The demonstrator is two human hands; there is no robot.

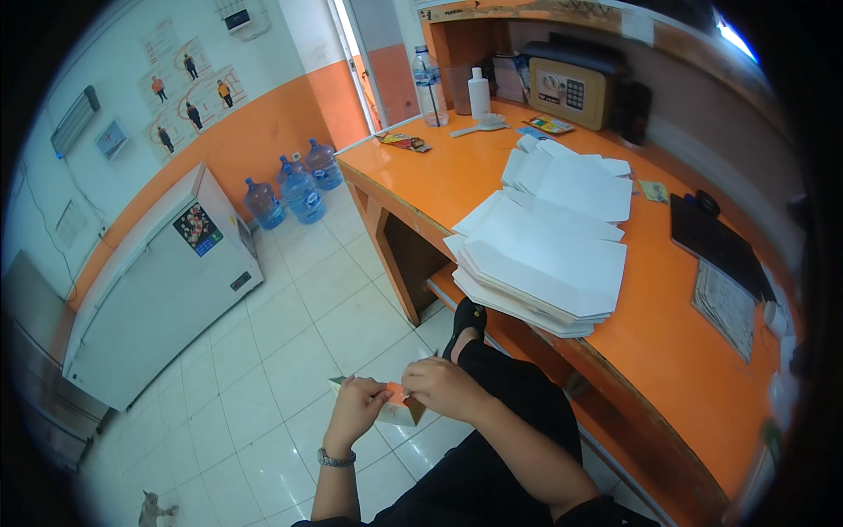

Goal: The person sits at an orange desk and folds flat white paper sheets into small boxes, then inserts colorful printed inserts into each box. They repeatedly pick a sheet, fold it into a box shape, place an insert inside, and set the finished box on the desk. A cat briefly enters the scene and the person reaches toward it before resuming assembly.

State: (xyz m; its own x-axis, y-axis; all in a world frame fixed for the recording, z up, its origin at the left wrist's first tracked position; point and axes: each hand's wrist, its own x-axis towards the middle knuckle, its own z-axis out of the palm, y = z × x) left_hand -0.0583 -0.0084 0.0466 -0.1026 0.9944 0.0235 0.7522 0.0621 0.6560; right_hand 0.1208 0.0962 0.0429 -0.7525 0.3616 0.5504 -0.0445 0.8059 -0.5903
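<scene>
Over my lap I hold a small cardboard box (402,415), white outside with an orange panel and a bit of green showing. My left hand (353,408), with a metal watch on its wrist, pinches the box's near left edge. From the other side my right hand (442,388) grips the box's upper right edge, its fingers bent over the orange panel. Both hands cover much of the box, so its full shape is hidden. Flat white cardboard box blanks (544,255) lie in two overlapping stacks on the orange desk (667,351), apart from my hands.
A bottle (428,88), a white pump bottle (479,93), a brush (481,126) and a safe (566,92) stand or lie at the desk's back. A dark tablet-like slab (716,241) lies right. Chest freezer (167,290), water jugs (303,195) and a cat (154,509) are left.
</scene>
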